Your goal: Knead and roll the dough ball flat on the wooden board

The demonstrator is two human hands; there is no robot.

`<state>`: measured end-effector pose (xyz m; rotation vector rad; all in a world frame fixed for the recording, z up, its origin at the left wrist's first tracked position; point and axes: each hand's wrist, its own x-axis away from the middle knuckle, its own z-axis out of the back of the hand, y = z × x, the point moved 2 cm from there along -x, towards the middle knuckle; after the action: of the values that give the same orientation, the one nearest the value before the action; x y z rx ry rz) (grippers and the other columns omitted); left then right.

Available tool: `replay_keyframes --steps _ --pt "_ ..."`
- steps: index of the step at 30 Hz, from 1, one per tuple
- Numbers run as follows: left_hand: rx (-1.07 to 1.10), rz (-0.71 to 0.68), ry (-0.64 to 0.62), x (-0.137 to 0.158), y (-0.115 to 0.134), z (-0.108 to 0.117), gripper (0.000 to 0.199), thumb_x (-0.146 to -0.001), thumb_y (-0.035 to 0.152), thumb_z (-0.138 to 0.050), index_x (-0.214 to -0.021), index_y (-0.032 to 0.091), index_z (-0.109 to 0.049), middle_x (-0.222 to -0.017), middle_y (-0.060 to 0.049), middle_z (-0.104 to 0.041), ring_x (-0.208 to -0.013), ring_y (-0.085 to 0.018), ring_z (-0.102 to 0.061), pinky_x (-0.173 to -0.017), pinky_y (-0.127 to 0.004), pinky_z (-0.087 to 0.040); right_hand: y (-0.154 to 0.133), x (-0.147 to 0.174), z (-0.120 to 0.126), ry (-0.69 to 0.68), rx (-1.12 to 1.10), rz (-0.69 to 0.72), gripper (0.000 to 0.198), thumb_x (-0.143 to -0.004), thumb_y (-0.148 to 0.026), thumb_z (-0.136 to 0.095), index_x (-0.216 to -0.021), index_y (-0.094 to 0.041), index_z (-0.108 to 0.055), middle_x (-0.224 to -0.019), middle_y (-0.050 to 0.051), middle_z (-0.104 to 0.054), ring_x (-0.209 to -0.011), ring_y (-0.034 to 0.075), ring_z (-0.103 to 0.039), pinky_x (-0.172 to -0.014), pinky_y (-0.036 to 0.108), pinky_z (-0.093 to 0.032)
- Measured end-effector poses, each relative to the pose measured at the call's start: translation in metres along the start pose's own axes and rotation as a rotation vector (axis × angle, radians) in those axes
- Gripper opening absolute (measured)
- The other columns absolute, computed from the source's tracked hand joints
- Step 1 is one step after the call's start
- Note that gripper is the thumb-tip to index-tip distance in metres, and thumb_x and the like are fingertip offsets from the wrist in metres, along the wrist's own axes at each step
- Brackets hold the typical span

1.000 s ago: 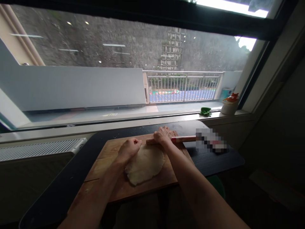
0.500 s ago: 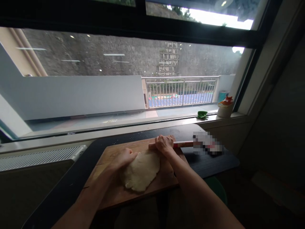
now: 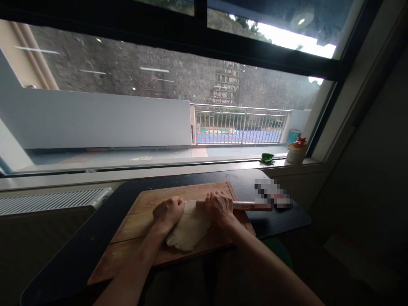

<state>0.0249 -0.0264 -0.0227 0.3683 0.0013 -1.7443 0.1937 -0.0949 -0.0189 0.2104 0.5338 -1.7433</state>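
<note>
A flattened sheet of pale dough (image 3: 190, 227) with an uneven edge lies on the wooden board (image 3: 135, 221). My right hand (image 3: 219, 206) is wrapped round a rolling pin (image 3: 242, 205), whose left end rests over the dough's upper right edge. The pin's other end sticks out past the board to the right. At the dough's upper left edge, my left hand (image 3: 168, 212) has its fingers curled and closed on the dough's rim; its fingertips are partly hidden.
The board sits on a dark table (image 3: 245, 178) by a window. A blurred-out object (image 3: 274, 193) lies on the table's right side. On the sill (image 3: 191, 168) stand a white container with an orange top (image 3: 296, 152) and a green item (image 3: 267, 158). A radiator (image 3: 54, 204) is at left.
My right hand has brought the rolling pin slightly toward me, its left end now over the dough's edge. My left hand stays at the dough's left edge, fingers more curled. The view has tilted.
</note>
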Motion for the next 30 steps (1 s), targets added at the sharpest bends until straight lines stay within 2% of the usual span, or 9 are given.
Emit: replay_keyframes --steps 4,8,12,15,20,24,27,30 --pt "0.005 0.017 0.031 0.004 0.002 0.002 0.043 -0.081 0.047 -0.029 -0.076 0.021 -0.063 -0.078 -0.009 -0.068 -0.074 -0.024 -0.062 -0.061 -0.030 -0.040 -0.008 0.003 0.001 -0.039 0.012 0.031 0.044 -0.092 -0.040 -0.022 -0.089 -0.019 -0.061 -0.096 0.010 -0.060 -0.096 0.021 -0.049 -0.076 0.030 -0.038" --pt "0.004 0.018 0.027 0.005 0.001 0.000 0.044 -0.082 0.047 -0.028 -0.078 0.021 -0.064 -0.078 -0.009 -0.068 -0.075 -0.023 -0.062 -0.062 -0.029 -0.040 -0.012 -0.029 -0.004 -0.116 -0.019 -0.046 0.042 -0.091 -0.036 -0.026 -0.091 -0.016 -0.063 -0.100 0.012 -0.058 -0.098 0.023 -0.047 -0.081 0.032 -0.037" --pt "-0.001 0.015 0.039 0.004 -0.001 -0.002 0.045 -0.082 0.047 -0.027 -0.079 0.022 -0.064 -0.080 -0.009 -0.068 -0.074 -0.024 -0.061 -0.061 -0.030 -0.040 -0.016 -0.053 -0.009 -0.237 -0.042 -0.095 0.037 -0.083 -0.042 -0.041 -0.093 -0.014 -0.063 -0.104 0.015 -0.055 -0.095 0.025 -0.047 -0.083 0.038 -0.035" --pt "0.009 0.018 0.043 0.003 -0.001 -0.001 0.045 -0.082 0.047 -0.028 -0.077 0.021 -0.064 -0.079 -0.009 -0.068 -0.075 -0.024 -0.061 -0.061 -0.030 -0.039 -0.021 -0.048 -0.012 -0.210 -0.067 -0.077 0.039 -0.086 -0.039 -0.035 -0.094 -0.014 -0.063 -0.107 0.014 -0.054 -0.101 0.026 -0.044 -0.086 0.039 -0.033" --pt "0.045 0.030 0.026 0.005 0.000 0.003 0.045 -0.081 0.049 -0.028 -0.077 0.022 -0.064 -0.080 -0.009 -0.068 -0.075 -0.025 -0.062 -0.061 -0.030 -0.040 -0.019 -0.015 -0.008 -0.119 -0.118 0.045 0.033 -0.088 -0.029 -0.031 -0.099 -0.017 -0.060 -0.112 0.012 -0.051 -0.113 0.024 -0.035 -0.085 0.032 -0.035" --pt "0.067 0.008 0.039 0.006 0.000 0.006 0.046 -0.082 0.048 -0.027 -0.077 0.022 -0.064 -0.079 -0.009 -0.068 -0.074 -0.024 -0.062 -0.060 -0.029 -0.039 -0.004 -0.007 0.007 -0.201 -0.148 0.110 0.029 -0.087 -0.030 -0.035 -0.096 -0.022 -0.062 -0.107 0.007 -0.053 -0.102 0.020 -0.044 -0.077 0.026 -0.036" --pt "0.072 0.012 0.034 0.006 -0.001 0.006 0.044 -0.082 0.048 -0.027 -0.076 0.023 -0.063 -0.079 -0.008 -0.068 -0.074 -0.024 -0.062 -0.061 -0.029 -0.040 0.002 -0.022 0.011 -0.235 -0.115 0.062 0.037 -0.085 -0.042 -0.038 -0.079 -0.019 -0.066 -0.096 0.009 -0.057 -0.093 0.021 -0.048 -0.079 0.030 -0.034" --pt "0.068 0.035 0.029 0.006 -0.001 0.006 0.043 -0.082 0.048 -0.029 -0.077 0.023 -0.063 -0.080 -0.008 -0.069 -0.076 -0.023 -0.062 -0.063 -0.029 -0.040 -0.004 -0.040 0.002 -0.198 -0.113 -0.010 0.040 -0.080 -0.048 -0.043 -0.076 -0.016 -0.066 -0.093 0.011 -0.059 -0.091 0.022 -0.049 -0.076 0.031 -0.034"
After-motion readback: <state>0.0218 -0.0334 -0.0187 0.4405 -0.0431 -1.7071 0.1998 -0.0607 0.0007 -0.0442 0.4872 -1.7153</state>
